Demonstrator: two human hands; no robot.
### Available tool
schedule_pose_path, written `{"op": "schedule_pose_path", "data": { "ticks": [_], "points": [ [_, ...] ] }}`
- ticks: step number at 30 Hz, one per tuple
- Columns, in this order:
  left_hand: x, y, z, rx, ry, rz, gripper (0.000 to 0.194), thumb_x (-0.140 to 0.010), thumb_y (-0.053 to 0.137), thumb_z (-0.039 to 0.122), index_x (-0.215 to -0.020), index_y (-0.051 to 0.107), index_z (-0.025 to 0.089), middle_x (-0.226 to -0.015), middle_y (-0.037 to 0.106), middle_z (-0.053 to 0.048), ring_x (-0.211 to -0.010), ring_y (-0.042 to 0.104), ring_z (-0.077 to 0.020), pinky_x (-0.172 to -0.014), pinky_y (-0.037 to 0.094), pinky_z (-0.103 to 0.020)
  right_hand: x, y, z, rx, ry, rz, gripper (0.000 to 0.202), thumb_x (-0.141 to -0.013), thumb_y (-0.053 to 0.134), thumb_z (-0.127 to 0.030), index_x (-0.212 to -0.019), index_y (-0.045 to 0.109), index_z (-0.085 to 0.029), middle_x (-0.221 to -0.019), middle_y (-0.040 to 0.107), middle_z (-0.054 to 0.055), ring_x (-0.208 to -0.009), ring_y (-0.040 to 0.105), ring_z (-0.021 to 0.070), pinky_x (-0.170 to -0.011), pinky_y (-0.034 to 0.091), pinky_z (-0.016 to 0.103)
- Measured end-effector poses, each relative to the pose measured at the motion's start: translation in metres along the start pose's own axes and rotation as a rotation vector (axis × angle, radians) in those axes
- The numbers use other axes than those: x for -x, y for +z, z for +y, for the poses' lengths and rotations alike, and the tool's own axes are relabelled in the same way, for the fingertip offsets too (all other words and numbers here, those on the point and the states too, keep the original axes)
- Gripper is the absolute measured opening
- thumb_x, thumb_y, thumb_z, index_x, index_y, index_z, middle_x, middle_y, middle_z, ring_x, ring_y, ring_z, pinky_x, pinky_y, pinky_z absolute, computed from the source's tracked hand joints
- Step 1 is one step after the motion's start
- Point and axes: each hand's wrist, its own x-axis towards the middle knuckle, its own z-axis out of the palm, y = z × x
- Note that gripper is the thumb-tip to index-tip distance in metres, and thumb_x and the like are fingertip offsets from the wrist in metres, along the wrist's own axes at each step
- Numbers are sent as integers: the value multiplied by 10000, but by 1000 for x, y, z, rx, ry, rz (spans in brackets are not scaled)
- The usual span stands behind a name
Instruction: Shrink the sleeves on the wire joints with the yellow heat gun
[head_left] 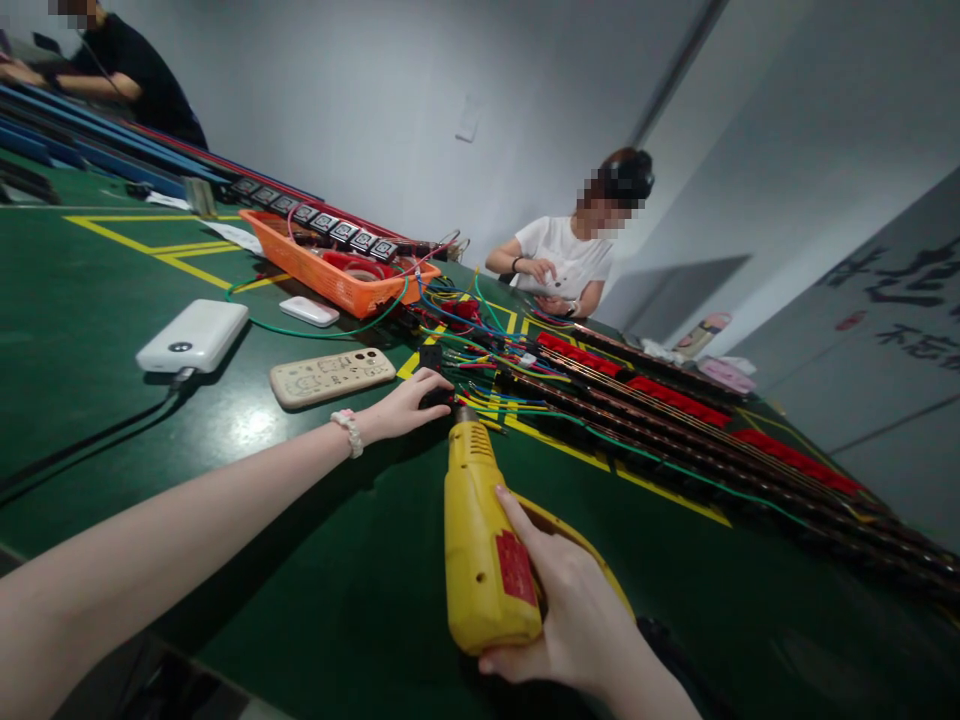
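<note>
My right hand point(574, 590) is wrapped round a yellow heat gun point(480, 530) with a red label on its side. The gun's metal nozzle point(466, 412) points away from me, close to the fingers of my left hand point(411, 405). Those fingers are closed on a small black part point(436, 398) at the ends of several coloured wires point(495, 402); its exact kind is partly hidden. From there the wires run right into a long bundle of dark harnesses point(675, 450) on the green table point(360, 580).
Left of my hand lie a cream phone point(334, 377), a white power bank point(193, 335) with a black cable, and a small white case point(309, 311). An orange basket point(330, 280) stands behind. Across the table sits a person in white point(566, 255); another person point(139, 75) is far left.
</note>
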Motion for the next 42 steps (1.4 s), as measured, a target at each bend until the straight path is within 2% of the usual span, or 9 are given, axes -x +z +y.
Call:
{"op": "schedule_pose_path", "data": {
  "ticks": [8, 13, 17, 20, 31, 36, 42],
  "points": [
    [-1, 1, -1, 18, -9, 8, 328, -815, 496, 378, -1091, 506, 201, -1059, 490, -60, -1015, 479, -194, -921, 401, -368, 32, -5, 20, 4, 95, 39, 1162, -518, 663, -611, -1421, 54, -206, -1168, 548, 123, -949, 574, 314, -779, 456, 392],
    [-1, 1, -2, 22, -12, 9, 326, -820, 490, 371, -1097, 503, 201, -1071, 480, -61, -1013, 482, -190, -928, 397, -359, 41, -6, 22, 15, 119, 79, 1146, -523, 692, -530, -1420, 51, -216, -1131, 571, 108, -935, 585, 308, -757, 475, 379],
    [0, 1, -1, 15, -28, 12, 321, -817, 493, 374, -1088, 505, 203, -1073, 478, -62, -1010, 483, -191, -921, 403, -363, 40, -5, 18, -10, 125, 106, 1132, -527, 702, -526, -1421, 84, -209, -1172, 549, 113, -986, 564, 319, -780, 473, 378],
    [-1, 1, 0, 9, -36, 12, 321, -814, 493, 382, -1083, 506, 206, -1076, 481, -65, -1004, 486, -197, -909, 410, -372, 35, -3, 15, -17, 107, 101, 1134, -536, 682, -581, -1423, 79, -212, -1189, 538, 113, -1005, 553, 323, -785, 470, 380],
    [0, 0, 3, -4, -19, -12, 336, -807, 489, 382, -1095, 514, 211, -1083, 489, -63, -1022, 483, -212, -930, 396, -389, -8, 0, 0, -25, -5, 36, 1173, -503, 654, -664, -1421, 108, -178, -1122, 572, 125, -956, 568, 303, -827, 429, 376],
    [1, 0, 4, -25, -5, -22, 340, -814, 481, 361, -1117, 508, 208, -1093, 484, -65, -1039, 477, -208, -949, 384, -375, -4, -3, 2, -22, -18, 21, 1166, -502, 657, -665, -1419, 105, -201, -1146, 563, 104, -982, 558, 289, -842, 420, 366],
    [3, 0, 3, -53, -1, -36, 350, -817, 475, 360, -1133, 496, 210, -1104, 476, -68, -1040, 475, -207, -949, 387, -379, 12, -8, 20, 27, 40, 35, 1140, -531, 672, -597, -1422, 71, -218, -1151, 561, 108, -948, 577, 287, -796, 440, 371]
  ]
}}
